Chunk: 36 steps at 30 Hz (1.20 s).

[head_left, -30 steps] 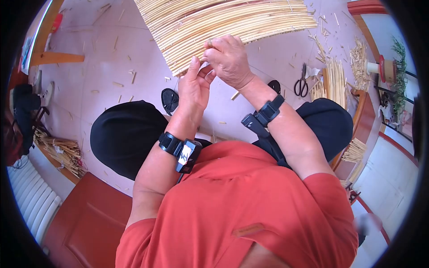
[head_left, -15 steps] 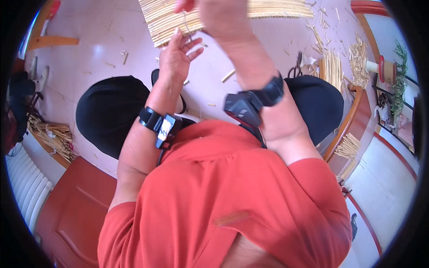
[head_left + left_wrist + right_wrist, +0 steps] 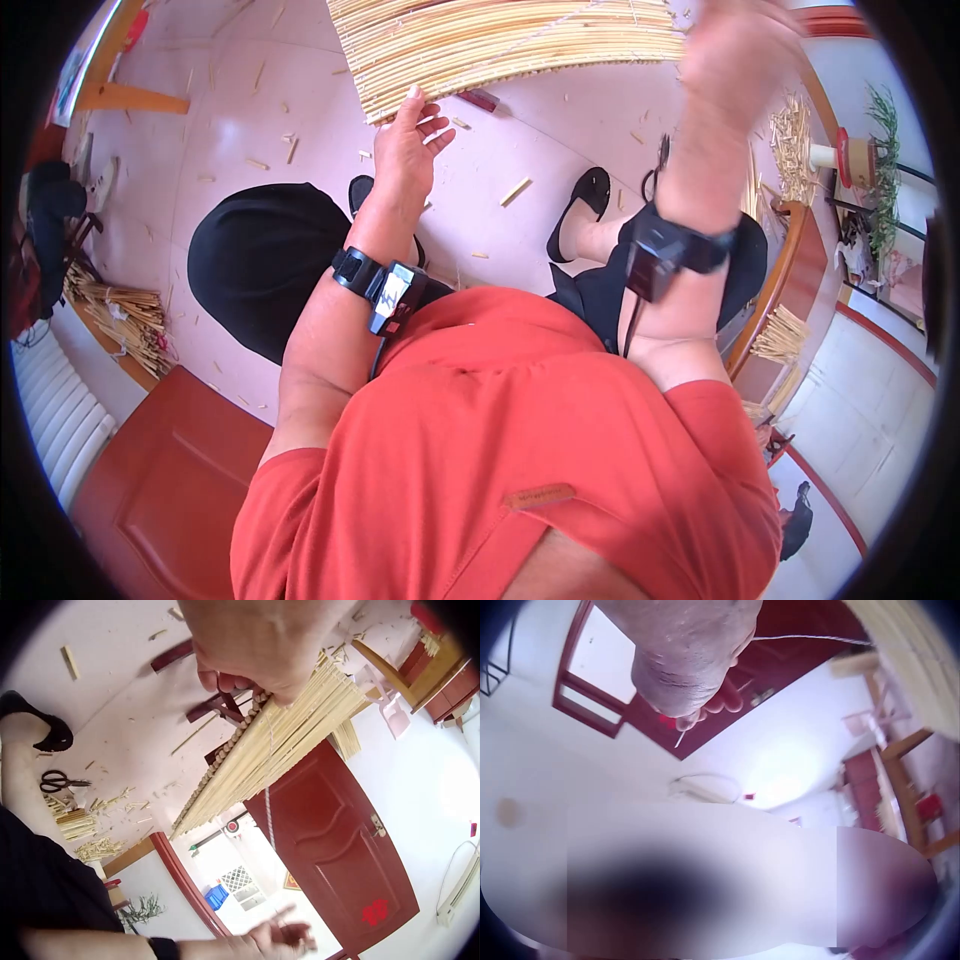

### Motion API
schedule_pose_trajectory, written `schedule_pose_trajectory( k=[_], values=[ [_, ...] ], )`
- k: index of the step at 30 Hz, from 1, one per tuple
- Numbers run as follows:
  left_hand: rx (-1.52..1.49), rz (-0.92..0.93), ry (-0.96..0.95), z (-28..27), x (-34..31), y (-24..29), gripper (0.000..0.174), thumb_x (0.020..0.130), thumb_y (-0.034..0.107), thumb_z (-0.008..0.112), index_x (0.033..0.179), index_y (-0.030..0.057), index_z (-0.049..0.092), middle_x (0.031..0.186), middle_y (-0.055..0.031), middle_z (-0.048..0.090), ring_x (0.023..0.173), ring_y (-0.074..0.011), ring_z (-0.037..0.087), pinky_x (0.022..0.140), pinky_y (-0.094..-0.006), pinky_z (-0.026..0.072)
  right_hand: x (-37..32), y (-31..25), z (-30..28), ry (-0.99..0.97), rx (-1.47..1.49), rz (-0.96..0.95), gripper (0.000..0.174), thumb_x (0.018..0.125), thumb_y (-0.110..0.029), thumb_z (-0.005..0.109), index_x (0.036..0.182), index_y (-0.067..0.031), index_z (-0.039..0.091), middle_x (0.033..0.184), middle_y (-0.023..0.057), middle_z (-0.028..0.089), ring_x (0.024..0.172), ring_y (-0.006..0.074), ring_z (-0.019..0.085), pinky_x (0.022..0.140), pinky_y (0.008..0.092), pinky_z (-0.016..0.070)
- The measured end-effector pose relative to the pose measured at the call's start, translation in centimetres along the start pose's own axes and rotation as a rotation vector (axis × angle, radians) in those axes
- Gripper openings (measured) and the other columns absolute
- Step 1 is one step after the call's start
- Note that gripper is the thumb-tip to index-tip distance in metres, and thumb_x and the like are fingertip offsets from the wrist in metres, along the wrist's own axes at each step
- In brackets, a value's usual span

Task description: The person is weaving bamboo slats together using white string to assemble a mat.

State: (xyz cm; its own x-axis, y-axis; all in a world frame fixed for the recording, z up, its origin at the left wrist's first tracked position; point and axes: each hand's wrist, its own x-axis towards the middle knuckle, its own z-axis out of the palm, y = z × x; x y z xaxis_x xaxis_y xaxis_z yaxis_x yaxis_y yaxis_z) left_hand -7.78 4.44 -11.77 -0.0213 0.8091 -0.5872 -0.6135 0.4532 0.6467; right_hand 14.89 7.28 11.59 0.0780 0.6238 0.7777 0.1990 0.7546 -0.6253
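- Mat (image 3: 510,45) of thin sticks stretches ahead of the person's feet.
- Left hand (image 3: 402,160) pinches the mat's near left corner, fingers loosely bent.
- Right hand (image 3: 697,667), fingers curled round string (image 3: 810,637), is out by the mat's right end.
- Pulling the string through seems the step in hand; next calls for a steady corner and an even, snag-free draw.

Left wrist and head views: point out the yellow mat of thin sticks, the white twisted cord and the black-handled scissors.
Yellow mat of thin sticks (image 3: 500,48): head view, middle of its face.
White twisted cord (image 3: 269,811): left wrist view, stretch below the mat.
Black-handled scissors (image 3: 69,782): left wrist view, where handles meet blades.
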Motion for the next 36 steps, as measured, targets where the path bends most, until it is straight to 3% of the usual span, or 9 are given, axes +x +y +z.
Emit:
schedule_pose_trajectory(
  k=[2, 3, 9, 16, 18, 19, 21, 27, 36],
  values=[
    [0.004, -0.009, -0.029, 0.2, -0.2, 0.2, 0.026, 0.094, 0.029, 0.061, 0.106, 0.0066, 0.055, 0.096, -0.0098, 0.061, 0.084, -0.0211, 0.061, 0.074, -0.0399, 0.0546, -4.1, 5.4, 1.5, -0.389, -0.368, 0.467, 0.02, 0.083, -0.023, 0.065, 0.077, -0.0043, 0.065, 0.066, 0.0049, 0.062, 0.062, 0.0121, 0.056, 0.059, 0.0289, 0.0446],
    [0.018, -0.001, -0.035, 0.3, -0.4, 0.2, 0.028, 0.095, 0.03, 0.058, 0.109, 0.0062, 0.055, 0.098, -0.0103, 0.062, 0.087, -0.0211, 0.062, 0.075, -0.0382, 0.0546, -6.6, 6.6, 4.6, -0.261, -0.3, 0.714, 0.018, 0.082, -0.02, 0.067, 0.093, -0.006, 0.067, 0.07, 0.0041, 0.062, 0.061, 0.0111, 0.055, 0.056, 0.0287, 0.0437],
    [-0.044, -0.018, -0.093, 0.3, -0.7, 0.1, 0.032, 0.096, 0.032, 0.057, 0.116, 0.007, 0.053, 0.1, -0.0094, 0.061, 0.085, -0.019, 0.061, 0.073, -0.036, 0.0544, -16.1, 9.1, 9.9, -0.447, -0.676, 0.245, 0.027, 0.078, -0.013, 0.07, 0.104, -0.0095, 0.062, 0.079, 0.0085, 0.062, 0.071, 0.0258, 0.062, 0.064, 0.0359, 0.0517],
    [-0.045, -0.026, -0.091, 0.2, -0.6, 0.4, 0.034, 0.094, 0.033, 0.06, 0.115, 0.0067, 0.054, 0.1, -0.0093, 0.062, 0.083, -0.0188, 0.061, 0.07, -0.0353, 0.0547, -15.8, 8.1, 9.5, -0.482, -0.741, 0.397, 0.013, 0.08, -0.015, 0.066, 0.083, -0.0043, 0.061, 0.077, 0.0101, 0.061, 0.073, 0.0259, 0.063, 0.064, 0.0363, 0.0513],
    [-0.043, -0.024, -0.097, 0.1, -0.6, 0.4, 0.034, 0.093, 0.033, 0.061, 0.114, 0.0066, 0.054, 0.099, -0.0091, 0.062, 0.082, -0.0187, 0.061, 0.07, -0.0353, 0.0548, -14.9, 7.1, 9.0, -0.752, -0.49, 0.953, 0.014, 0.083, -0.014, 0.064, 0.075, -0.0046, 0.059, 0.066, 0.0052, 0.057, 0.064, 0.0175, 0.059, 0.058, 0.0286, 0.0474],
    [-0.027, -0.019, -0.096, 0.1, -0.5, 0.5, 0.035, 0.093, 0.033, 0.062, 0.114, 0.0063, 0.055, 0.099, -0.009, 0.061, 0.081, -0.0186, 0.062, 0.07, -0.0353, 0.0551, -14.9, 6.9, 8.4, -0.755, -0.493, 0.952, 0.014, 0.083, -0.014, 0.064, 0.075, -0.0046, 0.059, 0.066, 0.0052, 0.057, 0.064, 0.0175, 0.059, 0.058, 0.0286, 0.0474],
    [-0.014, -0.019, -0.092, 0.1, -0.6, 0.5, 0.036, 0.092, 0.034, 0.063, 0.114, 0.006, 0.055, 0.099, -0.009, 0.061, 0.081, -0.0184, 0.062, 0.069, -0.0352, 0.0553, -15.2, 6.4, 7.5, -0.599, 0.229, 1.617, 0.012, 0.085, -0.013, 0.063, 0.075, -0.0063, 0.061, 0.062, -0.0007, 0.053, 0.06, 0.0095, 0.051, 0.057, 0.0224, 0.0414],
    [0.068, -0.04, -0.133, 0.3, -0.7, 0.8, 0.03, 0.095, 0.033, 0.057, 0.105, 0.005, 0.06, 0.088, -0.0077, 0.064, 0.077, -0.0166, 0.063, 0.068, -0.0336, 0.0552, -14.4, 5.9, 9.3, -0.379, 0.069, 0.773, 0.022, 0.089, -0.019, 0.062, 0.075, -0.0032, 0.065, 0.067, -0.0016, 0.057, 0.064, 0.0096, 0.054, 0.06, 0.0244, 0.0439],
    [-0.039, -0.026, -0.168, 0.4, -0.1, 0.0, 0.026, 0.095, 0.026, 0.056, 0.103, 0.0014, 0.061, 0.085, -0.008, 0.066, 0.067, -0.0146, 0.062, 0.062, -0.0304, 0.0553, -13.9, 10.3, 12.4, 0.031, 0.8, 1.127, 0.027, 0.097, -0.024, 0.053, 0.076, -0.0075, 0.052, 0.065, 0.0008, 0.05, 0.063, 0.0102, 0.046, 0.058, 0.023, 0.039]
  ],
)
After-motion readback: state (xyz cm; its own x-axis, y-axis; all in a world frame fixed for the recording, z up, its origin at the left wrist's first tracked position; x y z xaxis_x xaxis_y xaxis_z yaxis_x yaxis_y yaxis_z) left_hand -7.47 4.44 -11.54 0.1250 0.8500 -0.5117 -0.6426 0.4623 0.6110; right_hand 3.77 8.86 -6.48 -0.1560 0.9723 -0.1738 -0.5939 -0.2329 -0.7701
